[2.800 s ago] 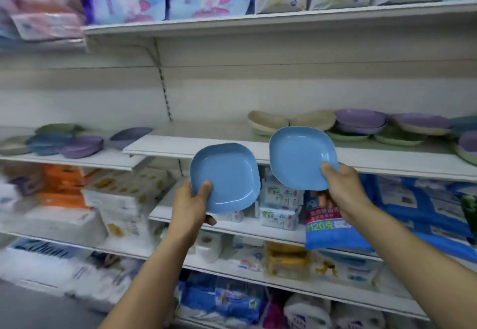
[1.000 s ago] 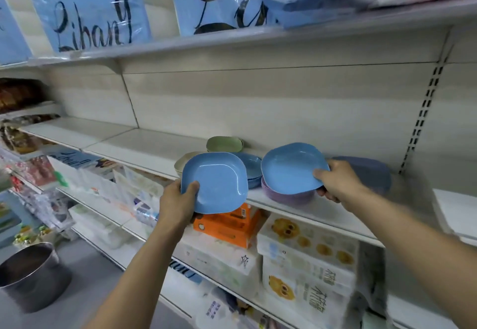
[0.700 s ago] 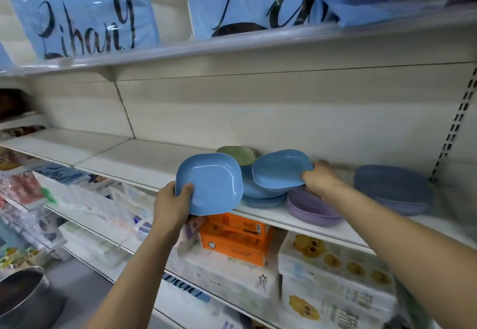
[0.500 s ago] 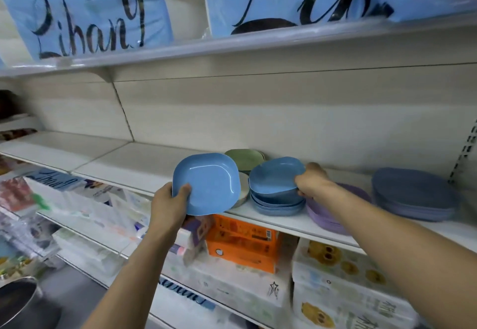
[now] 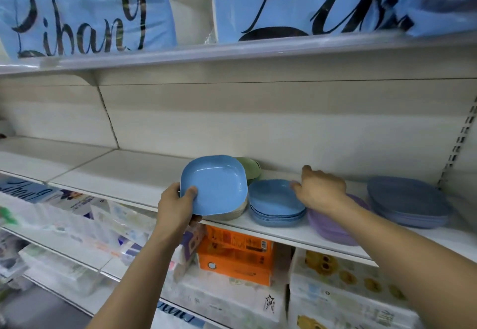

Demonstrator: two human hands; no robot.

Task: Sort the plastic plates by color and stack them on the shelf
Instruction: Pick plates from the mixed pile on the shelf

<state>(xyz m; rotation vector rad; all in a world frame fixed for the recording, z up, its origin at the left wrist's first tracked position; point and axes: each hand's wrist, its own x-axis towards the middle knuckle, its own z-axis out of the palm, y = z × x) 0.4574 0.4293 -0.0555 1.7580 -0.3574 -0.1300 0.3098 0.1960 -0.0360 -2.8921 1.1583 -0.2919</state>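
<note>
Gripping a light blue plate (image 5: 213, 185) by its lower left corner, the left hand (image 5: 178, 207) holds it tilted up, with the hollow face toward the camera. The thumb lies on the face and the other fingers curl behind the rim. This plate hangs in the air above the front edge of the white shelf (image 5: 129, 181). It partly hides a low beige stack (image 5: 227, 215) that sits on the shelf behind it.

Just to the right lies the blue stack (image 5: 276, 203), several matching plates nested flat on the shelf. The right hand (image 5: 320, 189) hovers at its right rim and holds nothing. Its fingers are loose and slightly bent, pointing left toward the top plate. Whether the fingertips touch the rim cannot be told.

A purple stack (image 5: 333, 225) rests on the shelf under the right wrist and forearm, just beside the blue stack. Further right, and apart from it, sits a stack of larger greyish-blue plates (image 5: 407, 204). Green plates (image 5: 249, 170) lie toward the back of the shelf, behind the held plate.

On the shelf below stand an orange box (image 5: 237, 253) and pale cartons. The shelf above carries blue packs with dark script lettering (image 5: 77, 13).
</note>
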